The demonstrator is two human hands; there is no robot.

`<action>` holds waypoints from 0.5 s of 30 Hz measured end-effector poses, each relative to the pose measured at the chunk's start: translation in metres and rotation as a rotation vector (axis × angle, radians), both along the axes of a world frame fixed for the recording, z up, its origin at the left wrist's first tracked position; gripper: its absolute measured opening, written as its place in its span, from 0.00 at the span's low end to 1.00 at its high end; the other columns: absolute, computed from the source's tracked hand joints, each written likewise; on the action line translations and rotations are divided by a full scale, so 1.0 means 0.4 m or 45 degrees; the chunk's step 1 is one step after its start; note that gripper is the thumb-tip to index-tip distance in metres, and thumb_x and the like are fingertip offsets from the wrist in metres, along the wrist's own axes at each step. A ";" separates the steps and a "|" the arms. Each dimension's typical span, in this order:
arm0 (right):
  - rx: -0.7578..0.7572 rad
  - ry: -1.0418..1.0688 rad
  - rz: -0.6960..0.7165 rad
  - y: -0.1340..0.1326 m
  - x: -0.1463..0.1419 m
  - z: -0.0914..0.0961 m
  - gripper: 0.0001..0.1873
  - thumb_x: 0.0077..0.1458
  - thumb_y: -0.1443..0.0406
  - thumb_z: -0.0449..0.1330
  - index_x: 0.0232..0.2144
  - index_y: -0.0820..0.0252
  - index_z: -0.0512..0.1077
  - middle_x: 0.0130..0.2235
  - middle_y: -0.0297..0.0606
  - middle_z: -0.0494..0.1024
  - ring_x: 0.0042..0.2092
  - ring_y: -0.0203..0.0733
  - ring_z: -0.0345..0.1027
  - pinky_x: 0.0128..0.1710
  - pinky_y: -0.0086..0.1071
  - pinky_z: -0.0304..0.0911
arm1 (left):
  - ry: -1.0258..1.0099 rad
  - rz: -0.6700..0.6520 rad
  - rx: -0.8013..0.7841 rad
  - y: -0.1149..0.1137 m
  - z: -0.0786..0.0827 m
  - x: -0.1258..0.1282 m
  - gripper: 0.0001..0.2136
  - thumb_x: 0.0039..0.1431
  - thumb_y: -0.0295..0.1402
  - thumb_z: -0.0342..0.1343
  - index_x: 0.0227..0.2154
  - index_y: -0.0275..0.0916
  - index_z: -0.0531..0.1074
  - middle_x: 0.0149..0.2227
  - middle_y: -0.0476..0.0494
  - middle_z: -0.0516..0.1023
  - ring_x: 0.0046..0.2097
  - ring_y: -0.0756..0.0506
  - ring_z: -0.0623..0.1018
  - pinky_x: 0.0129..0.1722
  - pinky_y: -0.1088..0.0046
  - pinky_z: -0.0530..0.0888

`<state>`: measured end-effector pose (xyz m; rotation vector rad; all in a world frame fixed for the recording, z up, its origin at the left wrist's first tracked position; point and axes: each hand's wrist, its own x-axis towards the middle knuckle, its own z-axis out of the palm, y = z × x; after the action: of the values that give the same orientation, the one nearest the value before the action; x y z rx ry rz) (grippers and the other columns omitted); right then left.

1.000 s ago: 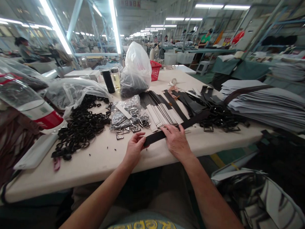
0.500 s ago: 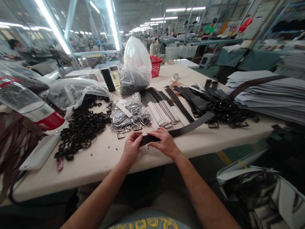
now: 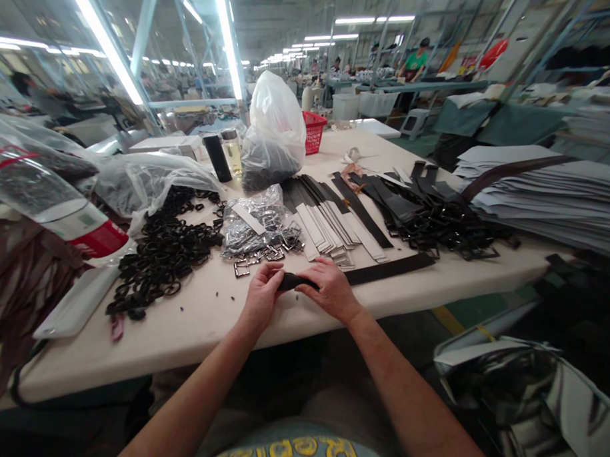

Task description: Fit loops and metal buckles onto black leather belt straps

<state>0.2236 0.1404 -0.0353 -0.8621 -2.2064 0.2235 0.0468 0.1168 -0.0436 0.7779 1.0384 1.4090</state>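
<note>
A black belt strap (image 3: 391, 269) stretches from between my hands to the right along the table. My left hand (image 3: 263, 292) is closed on its left end, thumb on top. My right hand (image 3: 332, 288) grips the same strap a little farther right, and the piece between them looks bent or folded. Just beyond my hands lie loose square metal buckles (image 3: 242, 267) and a clear plastic bag of buckles (image 3: 255, 220). A row of straps with pale undersides (image 3: 325, 229) lies behind my right hand.
Left of my hands spreads a heap of small black loops (image 3: 169, 250), near a large bottle with a red label (image 3: 92, 231). Buckled straps (image 3: 435, 220) and a stack of white sheets (image 3: 537, 183) fill the right side. A bin (image 3: 524, 389) stands below the table's right edge.
The strap's right end has dropped from slightly raised to lying along the table. Between my hands the strap has gone from flat to bent. Both hands stay in nearly the same place.
</note>
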 end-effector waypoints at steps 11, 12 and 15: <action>0.145 -0.255 -0.168 -0.020 -0.002 -0.012 0.08 0.58 0.63 0.64 0.30 0.60 0.73 0.29 0.37 0.77 0.34 0.43 0.71 0.50 0.38 0.62 | 1.226 -0.204 0.753 0.000 0.024 -0.023 0.08 0.58 0.38 0.57 0.35 0.45 0.81 0.38 0.44 0.80 0.42 0.43 0.78 0.45 0.66 0.75; 0.157 -0.289 -0.186 -0.020 -0.001 -0.014 0.08 0.57 0.62 0.65 0.29 0.60 0.72 0.29 0.36 0.78 0.34 0.42 0.72 0.50 0.37 0.62 | 1.256 -0.191 0.792 0.004 0.022 -0.024 0.09 0.58 0.40 0.57 0.35 0.46 0.81 0.38 0.44 0.81 0.41 0.43 0.79 0.44 0.67 0.76; 0.187 -0.372 -0.233 -0.019 -0.001 -0.023 0.09 0.56 0.62 0.65 0.28 0.59 0.71 0.29 0.33 0.78 0.34 0.40 0.72 0.50 0.35 0.62 | 1.295 -0.159 0.888 0.015 0.007 -0.025 0.13 0.59 0.46 0.55 0.34 0.47 0.82 0.37 0.44 0.82 0.39 0.43 0.80 0.41 0.71 0.78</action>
<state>0.2232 0.1330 -0.0445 -1.0609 -2.3554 -0.1609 0.0368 0.1228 -0.0406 2.1750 1.1815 1.2483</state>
